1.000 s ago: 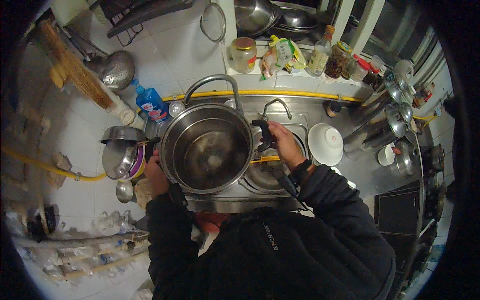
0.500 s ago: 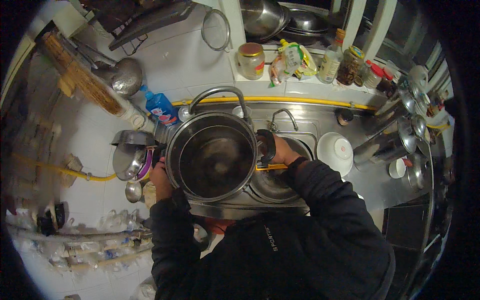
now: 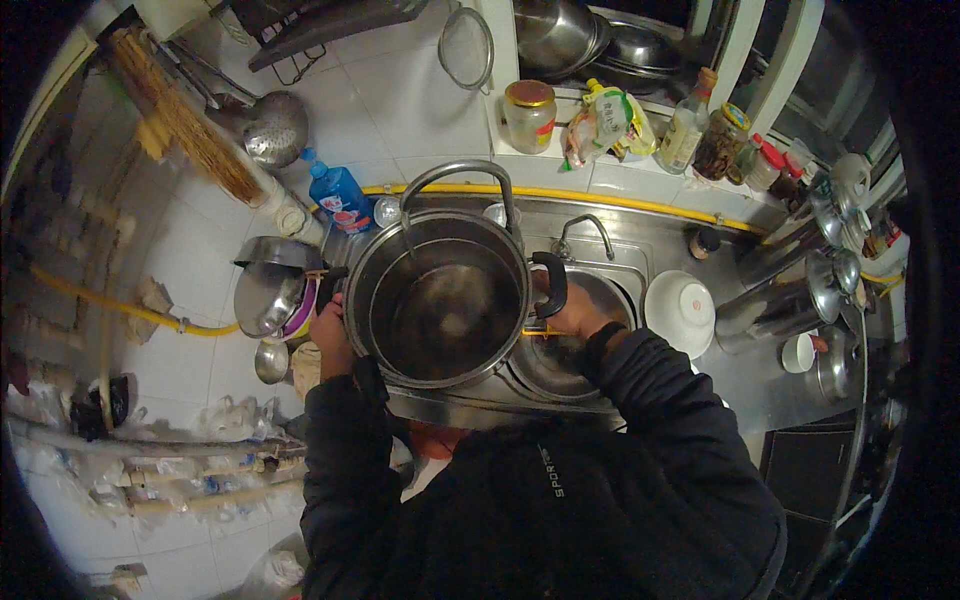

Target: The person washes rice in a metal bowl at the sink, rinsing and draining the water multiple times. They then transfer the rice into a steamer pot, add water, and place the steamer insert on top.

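When comparing against half a second earlier, note the outlet of the tap (image 3: pixel 455 166) now appearing inside the rim of the pot (image 3: pixel 450 312), suggesting serviceable placement beneath it; locate pot above sink (image 3: pixel 470 401); confirm left hand (image 3: pixel 332 338) grasping its side, right hand (image 3: pixel 580 312) behind black handle (image 3: pixel 559 286), closure impossible to tell

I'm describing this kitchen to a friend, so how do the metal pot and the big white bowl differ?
The metal pot is dark inside, while the white bowl is pale with a small reddish mark. The pot looks wider than the bowl. The pot's mouth faces up; the bowl lies upside down. The pot has the left hand and right hand at its sides, while the bowl sits untouched on the counter. Both are round.
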Motion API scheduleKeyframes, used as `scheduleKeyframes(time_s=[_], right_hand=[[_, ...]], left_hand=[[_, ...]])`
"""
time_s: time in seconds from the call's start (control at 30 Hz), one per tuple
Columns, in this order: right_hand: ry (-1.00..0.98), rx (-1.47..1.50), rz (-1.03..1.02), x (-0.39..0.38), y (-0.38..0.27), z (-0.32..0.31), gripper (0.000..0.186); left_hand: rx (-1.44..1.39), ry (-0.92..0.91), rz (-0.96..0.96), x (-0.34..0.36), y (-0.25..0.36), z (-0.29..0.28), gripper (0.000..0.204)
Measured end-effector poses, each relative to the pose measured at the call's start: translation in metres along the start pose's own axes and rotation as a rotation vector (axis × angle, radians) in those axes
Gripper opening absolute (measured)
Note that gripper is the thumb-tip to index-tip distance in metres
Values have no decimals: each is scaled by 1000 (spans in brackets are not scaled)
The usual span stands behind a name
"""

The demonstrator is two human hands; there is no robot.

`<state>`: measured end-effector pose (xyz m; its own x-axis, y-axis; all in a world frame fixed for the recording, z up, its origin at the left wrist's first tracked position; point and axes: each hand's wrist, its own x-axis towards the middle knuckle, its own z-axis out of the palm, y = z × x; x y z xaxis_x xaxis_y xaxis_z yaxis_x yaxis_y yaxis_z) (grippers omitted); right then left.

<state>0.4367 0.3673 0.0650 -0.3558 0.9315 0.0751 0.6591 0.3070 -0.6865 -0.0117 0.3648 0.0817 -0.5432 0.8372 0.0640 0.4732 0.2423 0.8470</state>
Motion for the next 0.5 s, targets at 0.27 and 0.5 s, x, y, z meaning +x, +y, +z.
scheduleKeyframes(time_s=[0.27, 0.5], right_hand=[[0, 8, -7, -1, -9, -3, 52], [-47, -31, 32, 0, -5, -2, 55]], left_hand=[[31, -20, 102, 5, -23, 4, 19], [-882, -32, -257, 10, -18, 13, 13]])
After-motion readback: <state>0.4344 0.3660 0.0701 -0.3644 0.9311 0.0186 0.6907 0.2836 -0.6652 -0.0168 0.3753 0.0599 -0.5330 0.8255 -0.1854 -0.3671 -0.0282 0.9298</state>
